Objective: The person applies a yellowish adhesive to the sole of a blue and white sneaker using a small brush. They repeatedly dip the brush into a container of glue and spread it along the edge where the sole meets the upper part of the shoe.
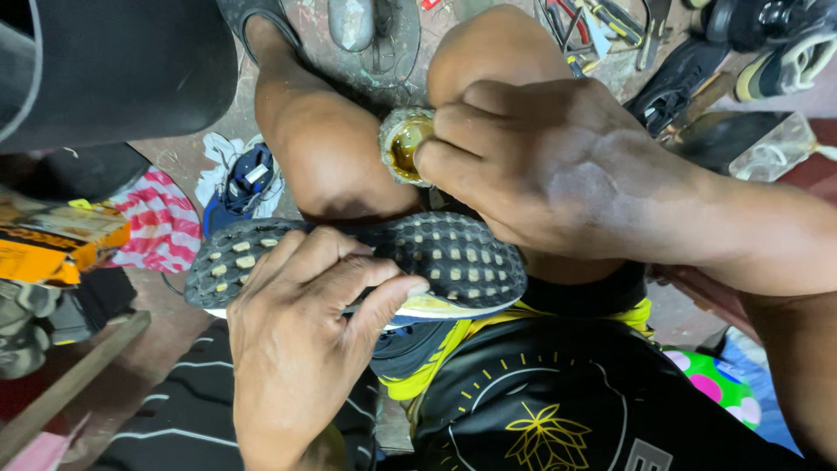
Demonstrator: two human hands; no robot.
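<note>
Left hand [296, 349] gripping an upturned sports shoe [453, 257] by its studded sole, right hand [540, 166] at 1 o'clock, fingers pinching a small glue tin [403, 144]

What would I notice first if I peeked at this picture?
Probably the upturned shoe in the middle, its dark studded sole facing up, gripped by the left hand. Just above it, the right hand dips its fingers into a small tin of yellowish glue between the knees.

stained, worn floor [179, 157] — tools [602, 26], spare shoes [767, 44] and a striped cloth [161, 222] scattered about.
</note>
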